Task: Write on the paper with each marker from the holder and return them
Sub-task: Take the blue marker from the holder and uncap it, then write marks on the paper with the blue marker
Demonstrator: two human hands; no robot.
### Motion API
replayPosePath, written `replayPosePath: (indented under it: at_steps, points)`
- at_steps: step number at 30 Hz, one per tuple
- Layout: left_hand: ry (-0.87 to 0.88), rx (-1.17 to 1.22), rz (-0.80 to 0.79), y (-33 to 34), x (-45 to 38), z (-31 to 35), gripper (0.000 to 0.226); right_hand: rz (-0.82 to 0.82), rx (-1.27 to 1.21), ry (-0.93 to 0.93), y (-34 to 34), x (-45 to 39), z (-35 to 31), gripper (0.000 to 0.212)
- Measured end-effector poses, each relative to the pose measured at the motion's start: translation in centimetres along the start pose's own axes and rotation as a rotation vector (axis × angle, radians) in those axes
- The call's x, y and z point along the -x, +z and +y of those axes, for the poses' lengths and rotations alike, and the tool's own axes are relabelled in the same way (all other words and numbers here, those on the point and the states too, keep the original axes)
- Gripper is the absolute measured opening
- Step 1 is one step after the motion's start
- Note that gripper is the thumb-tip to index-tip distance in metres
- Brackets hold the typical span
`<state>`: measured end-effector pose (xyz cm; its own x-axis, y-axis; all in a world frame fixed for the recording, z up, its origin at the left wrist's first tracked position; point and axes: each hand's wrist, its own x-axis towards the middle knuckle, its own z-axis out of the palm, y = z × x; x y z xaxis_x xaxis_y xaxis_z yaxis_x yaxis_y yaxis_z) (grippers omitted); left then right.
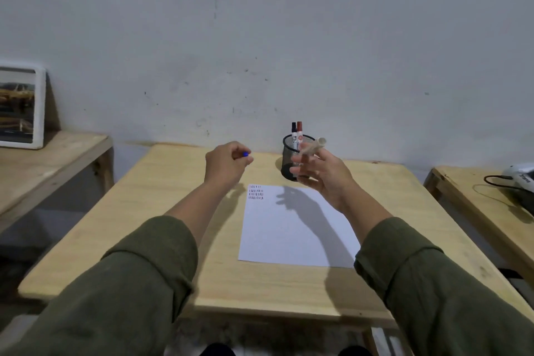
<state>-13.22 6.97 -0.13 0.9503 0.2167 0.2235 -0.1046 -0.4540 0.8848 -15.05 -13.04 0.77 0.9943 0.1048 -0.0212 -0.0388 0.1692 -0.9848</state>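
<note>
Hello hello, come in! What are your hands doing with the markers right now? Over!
Left hand pinches small blue cap. Right hand holds pale uncapped marker, blurred. Black and red markers in black mesh holder. White paper unobstructed.

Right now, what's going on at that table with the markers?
A person sits at a wooden table with a sheet of paper that carries rows of short marks in its far left corner. The left hand pinches a small blue cap. The right hand holds a blurred marker body raised above the paper. A black-capped marker and a red-capped marker stand in the mesh holder.
</note>
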Motion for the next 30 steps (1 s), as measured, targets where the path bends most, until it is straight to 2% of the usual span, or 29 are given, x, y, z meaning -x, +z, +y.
replayPosePath:
  at_steps: [2,4,6,9,12,17,20,23,26,30]
  points:
    - [-0.061,0.002,-0.009,0.1,0.7,-2.6,0.015,0.014,0.064,-0.013,0.1,-0.2,1.1,0.028]
    - [-0.137,0.035,-0.027,0.3,1.5,-4.7,0.014,0.042,0.102,-0.021,0.4,-0.4,2.1,0.012]
    - [-0.136,-0.018,-0.049,0.6,1.9,-6.5,0.013,0.073,0.143,-0.022,0.9,-0.6,3.1,0.004]
    - [-0.119,-0.142,-0.077,0.8,2.1,-7.9,0.014,0.106,0.171,-0.015,1.9,-1.1,4.7,0.015]
    - [-0.119,-0.135,-0.089,0.8,2.2,-8.4,0.017,0.128,0.156,0.004,2.7,-1.6,6.0,0.015]
    - [0.004,-0.177,-0.114,0.4,3.1,-9.2,0.045,0.161,0.153,0.006,4.1,-1.8,7.1,0.006]
    - [0.165,-0.314,-0.109,-0.2,4.1,-9.8,0.045,0.183,0.19,-0.002,4.9,-2.1,7.7,0.008]
    - [0.285,-0.394,-0.212,-0.9,5.1,-10.3,0.041,0.206,0.254,-0.009,5.6,-2.6,8.7,0.009]
    - [0.308,-0.454,-0.313,-1.0,5.5,-10.5,0.036,0.225,0.341,-0.019,6.0,-3.1,9.5,0.012]
    - [0.292,-0.452,-0.355,-1.1,5.5,-10.4,0.035,0.248,0.437,-0.025,6.3,-3.4,10.6,0.018]
